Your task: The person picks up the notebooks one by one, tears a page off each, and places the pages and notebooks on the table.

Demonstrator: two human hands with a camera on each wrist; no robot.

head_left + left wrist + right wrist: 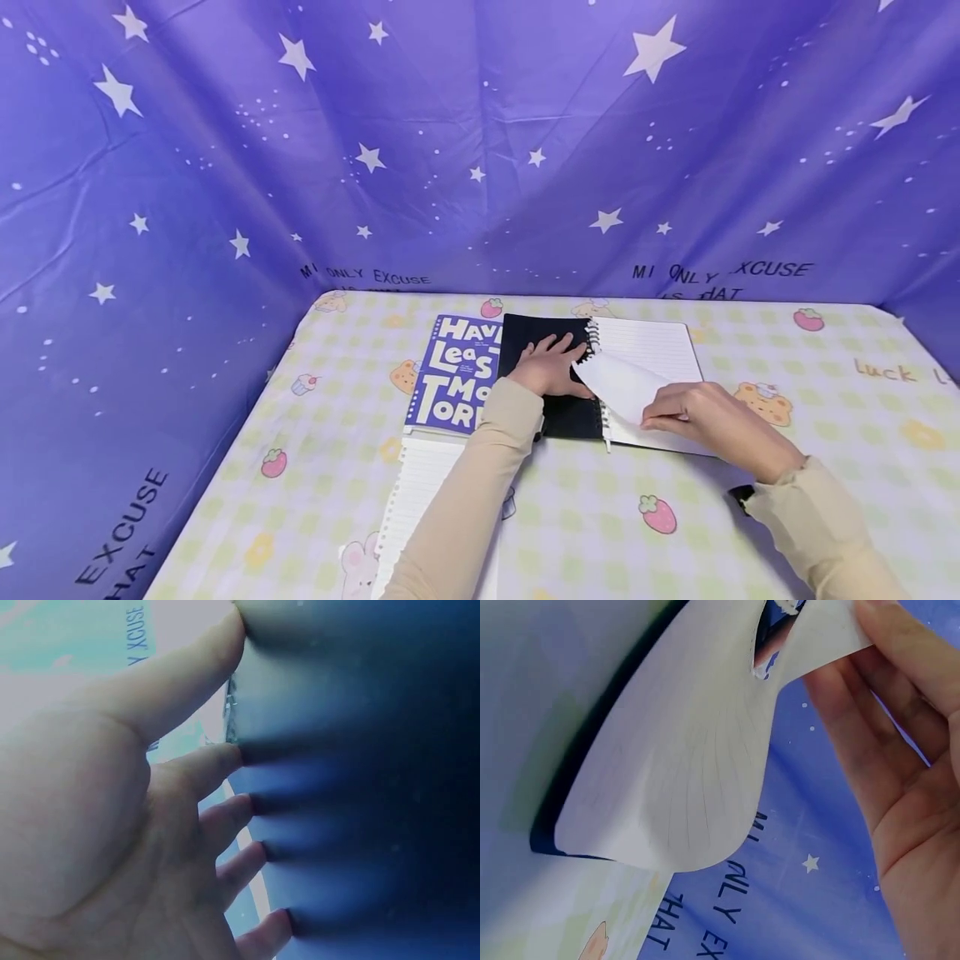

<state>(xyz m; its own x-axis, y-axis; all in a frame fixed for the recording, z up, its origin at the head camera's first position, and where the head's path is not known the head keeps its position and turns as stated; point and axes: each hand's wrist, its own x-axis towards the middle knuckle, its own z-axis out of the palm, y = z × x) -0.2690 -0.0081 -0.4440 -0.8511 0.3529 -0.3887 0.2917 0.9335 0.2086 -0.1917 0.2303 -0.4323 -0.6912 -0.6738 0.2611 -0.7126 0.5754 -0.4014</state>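
An open ring-bound notebook lies on the table, its black inside cover point(573, 417) on the left and lined white pages point(652, 337) on the right. My left hand point(551, 369) presses on the black cover with fingers spread, thumb beside the ring binding point(593, 333). In the left wrist view its fingertips point(238, 806) touch the dark surface. My right hand point(693, 410) pinches a white page point(618, 383) between thumb and fingers. That page is lifted and curved, its near-binding edge raised, as the right wrist view also shows with the bent page point(682, 787).
A purple notebook cover point(450, 375) with large white lettering lies just left of the black cover. Below it are lined sheets point(420, 483) with punched edges, partly under the left sleeve point(480, 467). A checked tablecloth point(585, 517) covers the table; a purple star-patterned curtain point(480, 125) hangs behind.
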